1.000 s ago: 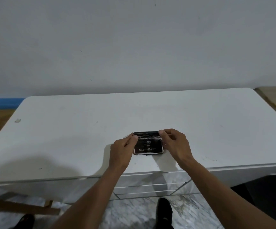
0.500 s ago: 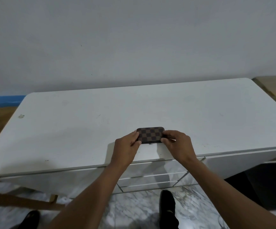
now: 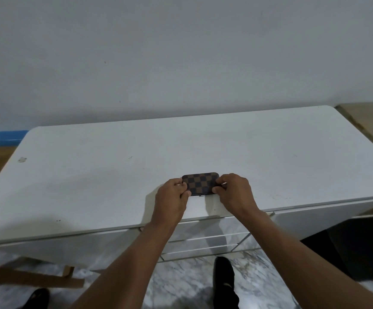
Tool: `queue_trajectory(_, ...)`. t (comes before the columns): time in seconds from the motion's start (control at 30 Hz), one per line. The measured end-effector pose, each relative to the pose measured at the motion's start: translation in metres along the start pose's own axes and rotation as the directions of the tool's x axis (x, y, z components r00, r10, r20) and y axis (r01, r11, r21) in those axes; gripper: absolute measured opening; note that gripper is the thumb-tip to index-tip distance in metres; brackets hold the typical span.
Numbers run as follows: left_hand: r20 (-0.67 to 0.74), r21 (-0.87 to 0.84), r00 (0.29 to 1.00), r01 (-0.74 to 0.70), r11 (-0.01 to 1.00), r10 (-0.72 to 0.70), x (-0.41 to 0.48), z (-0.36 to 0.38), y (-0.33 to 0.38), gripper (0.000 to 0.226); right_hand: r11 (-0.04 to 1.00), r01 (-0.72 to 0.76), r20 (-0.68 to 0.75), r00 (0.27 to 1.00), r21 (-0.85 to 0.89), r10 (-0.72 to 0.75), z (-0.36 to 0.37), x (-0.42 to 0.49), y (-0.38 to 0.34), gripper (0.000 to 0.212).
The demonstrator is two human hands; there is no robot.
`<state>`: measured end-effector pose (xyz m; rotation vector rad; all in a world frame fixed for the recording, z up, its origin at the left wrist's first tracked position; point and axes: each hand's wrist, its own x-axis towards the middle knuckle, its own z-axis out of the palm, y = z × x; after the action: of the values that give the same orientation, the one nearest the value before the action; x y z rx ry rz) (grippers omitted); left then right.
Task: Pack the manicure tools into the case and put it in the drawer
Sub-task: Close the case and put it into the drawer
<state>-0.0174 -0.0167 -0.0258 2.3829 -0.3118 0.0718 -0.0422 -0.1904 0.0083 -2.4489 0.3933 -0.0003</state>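
The manicure case (image 3: 200, 183), small with a brown and black checked cover, lies closed on the white desk top (image 3: 114, 175) near its front edge. My left hand (image 3: 171, 198) pinches the case's left end, and my right hand (image 3: 234, 192) pinches its right end. A small metal clasp shows at the case's front edge. No loose tools are visible; the inside of the case is hidden. The white drawer fronts (image 3: 203, 237) sit below the desk edge under my wrists and look closed.
A grey wall rises behind the desk. A blue object (image 3: 0, 137) sits at the far left, beyond the desk. Wooden surface at the far right (image 3: 368, 121). Marble floor, my dark shoes (image 3: 224, 275) and a wooden brace (image 3: 24, 277) lie below.
One second ago the case lay open with its lid up between my fingers. The lid has come down and the case is closed, both hands now gripping its ends.
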Motion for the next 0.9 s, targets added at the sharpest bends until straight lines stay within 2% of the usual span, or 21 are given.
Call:
queue_trajectory(0.13,-0.006,0.012,1.000,-0.016,1.000,0.016,0.001,-0.001,0.002,0.019,0.999,0.002,0.008,1.000,-0.036,-0.002,0.002,0.000,-0.001,0.016)
queue_trajectory(0.33,-0.015,-0.013,1.000,0.015,1.000,-0.015,0.000,0.001,0.003,0.022,1.000,0.026,-0.016,1.000,0.001,-0.026,0.006,-0.007,0.004,0.022)
queue_trajectory(0.47,0.039,-0.015,0.999,0.020,1.000,-0.020,-0.004,-0.001,0.002,0.038,0.994,0.055,0.026,0.998,0.095,-0.058,-0.001,-0.016,0.008,0.040)
queue_trajectory(0.53,0.031,-0.031,1.000,0.004,1.000,-0.003,-0.017,-0.001,0.004,0.045,0.988,0.095,0.023,0.995,0.119,-0.098,-0.001,-0.029,0.013,0.042)
queue_trajectory(0.6,-0.049,-0.022,0.997,-0.064,0.998,0.063,-0.037,-0.001,0.005,0.044,0.986,0.160,-0.032,0.987,0.037,-0.159,0.005,-0.046,0.022,0.040)
queue_trajectory(0.67,-0.131,0.007,0.972,-0.196,0.981,0.195,-0.061,0.003,0.002,0.036,0.971,0.238,-0.101,0.966,-0.022,-0.239,0.013,-0.066,0.032,0.033)
queue_trajectory(0.73,-0.145,0.050,0.947,-0.283,0.958,0.287,-0.085,0.009,-0.002,0.030,0.941,0.330,-0.117,0.934,-0.074,-0.337,0.025,-0.085,0.044,0.023)
queue_trajectory(0.8,-0.090,0.095,0.960,-0.257,0.962,0.266,-0.104,0.018,-0.008,0.028,0.916,0.369,-0.074,0.921,-0.156,-0.383,0.036,-0.098,0.058,0.019)
queue_trajectory(0.9,0.028,0.191,0.986,-0.165,0.968,0.162,-0.125,0.029,-0.016,0.037,0.906,0.341,0.023,0.938,-0.251,-0.346,0.048,-0.106,0.075,0.032)
